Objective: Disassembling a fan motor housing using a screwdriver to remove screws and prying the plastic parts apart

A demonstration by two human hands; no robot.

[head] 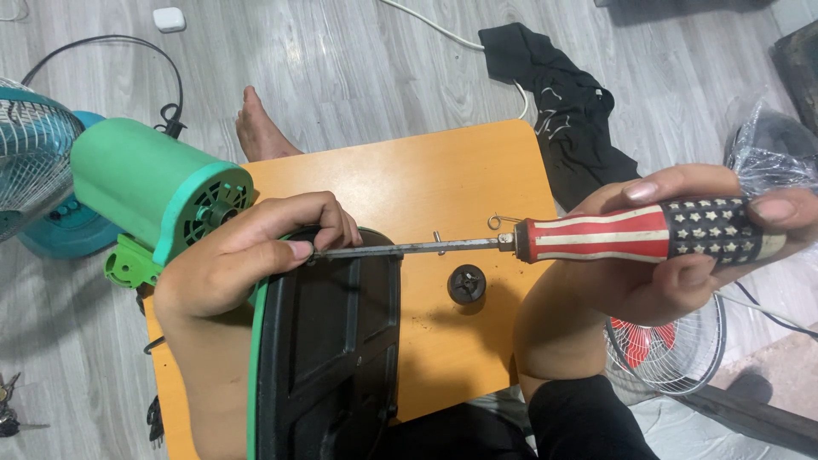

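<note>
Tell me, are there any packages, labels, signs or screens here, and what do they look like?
Crinkled clear plastic bag: far right on the floor, behind the right hand; something dark inside.
Red-and-white striped, star-patterned screwdriver handle: a printed pattern, not a label, held in that hand.
No signs or screens.

A black cloth (562, 102) and white cable (443, 30) lie on the grey floor (341, 68). Beyond the orange tabletop (443, 170), a wire fan guard (30, 153) stands left; keys (8, 409), apparently, sit nearby.
</note>
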